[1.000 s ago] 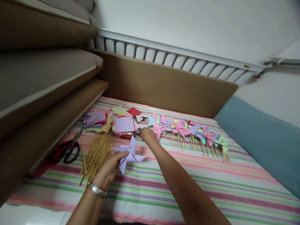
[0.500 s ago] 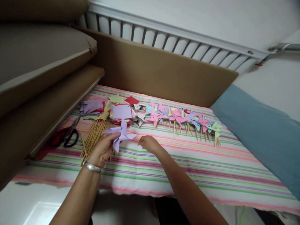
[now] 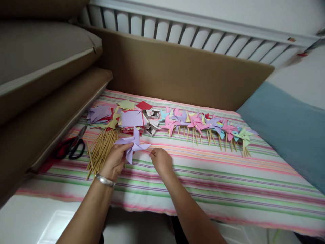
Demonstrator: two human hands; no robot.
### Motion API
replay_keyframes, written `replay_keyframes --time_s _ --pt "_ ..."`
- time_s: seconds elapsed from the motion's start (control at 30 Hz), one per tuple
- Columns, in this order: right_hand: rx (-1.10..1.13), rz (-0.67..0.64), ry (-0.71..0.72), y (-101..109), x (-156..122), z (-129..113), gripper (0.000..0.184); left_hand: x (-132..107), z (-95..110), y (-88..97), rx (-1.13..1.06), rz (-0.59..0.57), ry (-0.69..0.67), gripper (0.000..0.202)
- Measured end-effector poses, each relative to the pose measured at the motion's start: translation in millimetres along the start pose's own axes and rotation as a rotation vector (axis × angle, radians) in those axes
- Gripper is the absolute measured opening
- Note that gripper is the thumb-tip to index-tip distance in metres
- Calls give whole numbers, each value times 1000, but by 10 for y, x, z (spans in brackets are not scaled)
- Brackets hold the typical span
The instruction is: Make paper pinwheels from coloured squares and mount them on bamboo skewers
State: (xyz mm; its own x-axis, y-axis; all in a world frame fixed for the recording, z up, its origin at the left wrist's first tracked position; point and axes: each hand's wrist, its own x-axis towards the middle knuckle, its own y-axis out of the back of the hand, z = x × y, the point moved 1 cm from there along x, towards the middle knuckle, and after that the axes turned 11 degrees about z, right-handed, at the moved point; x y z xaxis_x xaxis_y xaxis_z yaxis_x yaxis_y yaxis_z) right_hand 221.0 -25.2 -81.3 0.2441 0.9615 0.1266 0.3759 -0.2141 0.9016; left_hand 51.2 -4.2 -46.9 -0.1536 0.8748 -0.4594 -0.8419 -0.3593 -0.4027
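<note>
Pinwheel [image 3: 137, 146] is held above the striped cloth [image 3: 215, 166] by the left hand [image 3: 115, 161], its middle pressed under the thumb and the fingers closed on it. A bracelet [image 3: 105, 180] is worn on that wrist. The right hand [image 3: 161, 160] is held near the tip of one blade; its fingers are drawn narrow, thumb to forefinger, and whether anything small is pinched there cannot be told. Sticks [image 3: 100, 147] are heaped by the left hand, with scissors [image 3: 74, 146] laid to their left. Beyond the pinwheel, paper squares [image 3: 132, 119] are stacked, a lilac one on top. Small boxes [image 3: 152, 127] are placed just right of the stack. Farther right, other pinwheels [image 3: 195, 122] are lined up on sticks. At the back, a brown board [image 3: 182, 67] is stood before a radiator [image 3: 162, 29]
</note>
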Motion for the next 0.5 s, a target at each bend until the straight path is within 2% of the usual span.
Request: replay_keyframes --time_s 0.1,0.37,0.5 --pt "18 -30 27 -3 27 -6 12 16 -34 -41 -13 -18 10 22" --pt "147 -62 87 46 3 38 20 35 -88 -100 -32 -42 27 22" --pt "300 -24 42 224 7 121 16 65 -133 -87 -18 -12 5 23"
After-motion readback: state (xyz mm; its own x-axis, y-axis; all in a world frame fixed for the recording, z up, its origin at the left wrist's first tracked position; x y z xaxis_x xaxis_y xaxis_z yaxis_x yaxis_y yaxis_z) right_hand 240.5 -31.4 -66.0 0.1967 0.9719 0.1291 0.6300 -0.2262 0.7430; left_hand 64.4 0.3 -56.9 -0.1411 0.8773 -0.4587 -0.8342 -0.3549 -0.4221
